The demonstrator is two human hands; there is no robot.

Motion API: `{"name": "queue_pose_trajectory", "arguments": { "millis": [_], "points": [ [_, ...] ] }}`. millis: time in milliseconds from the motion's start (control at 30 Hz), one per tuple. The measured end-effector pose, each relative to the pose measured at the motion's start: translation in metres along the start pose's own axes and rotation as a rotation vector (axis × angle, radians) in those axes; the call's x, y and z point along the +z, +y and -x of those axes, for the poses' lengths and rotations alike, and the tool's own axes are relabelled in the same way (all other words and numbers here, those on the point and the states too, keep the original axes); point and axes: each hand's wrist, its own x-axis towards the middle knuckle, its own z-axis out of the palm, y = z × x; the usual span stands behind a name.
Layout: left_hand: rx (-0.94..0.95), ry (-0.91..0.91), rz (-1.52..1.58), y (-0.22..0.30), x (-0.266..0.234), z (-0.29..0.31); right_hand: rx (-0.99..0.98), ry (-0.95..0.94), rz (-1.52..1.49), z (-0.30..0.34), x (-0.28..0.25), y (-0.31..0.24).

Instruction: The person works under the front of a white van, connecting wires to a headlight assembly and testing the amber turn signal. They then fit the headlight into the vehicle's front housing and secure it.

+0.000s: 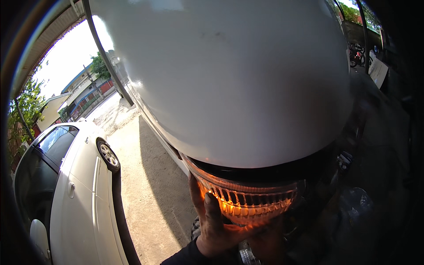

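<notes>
The left hand (219,235) grasps the left end of a ribbed, amber-glowing lamp (252,202), thumb upright against its front face and fingers around the outer side. The right hand (268,240) is a dim shape below the lamp; its hold is too dark to tell. Between the hands shows a metal band (246,253). The lamp sits near, just under the rounded edge of a white hood (234,92), with a dark gap between them. The step in hand looks to be steadying the lamp at that edge; a next move would call for level support at both ends, without scraping the paint. To the left, well apart, a pale car (84,190) stands on sunlit ground (141,194); far left are buildings (88,95).
</notes>
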Motion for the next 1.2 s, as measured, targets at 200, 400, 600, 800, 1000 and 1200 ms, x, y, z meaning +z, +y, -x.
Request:
{"name": "queue_pose_trajectory", "arguments": {
  "millis": [200,400,600,800,1000,1200],
  "points": [
    [0.031,0.006,-0.158,0.016,0.002,-0.011,-0.215,0.028,0.064,-0.003,-0.008,-0.014],
    [0.024,-0.001,-0.098,0.014,0.002,-0.019,-0.218,0.018,0.003,-0.012,-0.008,-0.021],
    [-0.03,-0.011,-0.104,0.0,-0.001,-0.01,-0.121,0.155,0.151,-0.003,0.002,-0.025],
    [0.015,-0.038,-0.133,-0.001,-0.011,-0.006,-0.145,0.174,0.008,-0.002,0.013,-0.003],
    [0.145,0.017,-0.181,0.01,-0.013,-0.021,-0.218,0.197,0.16,0.005,0.008,0.005],
    [0.215,0.086,-0.065,0.001,-0.002,-0.019,-0.136,0.045,0.035,0.006,-0.001,0.008]
  ]
}}
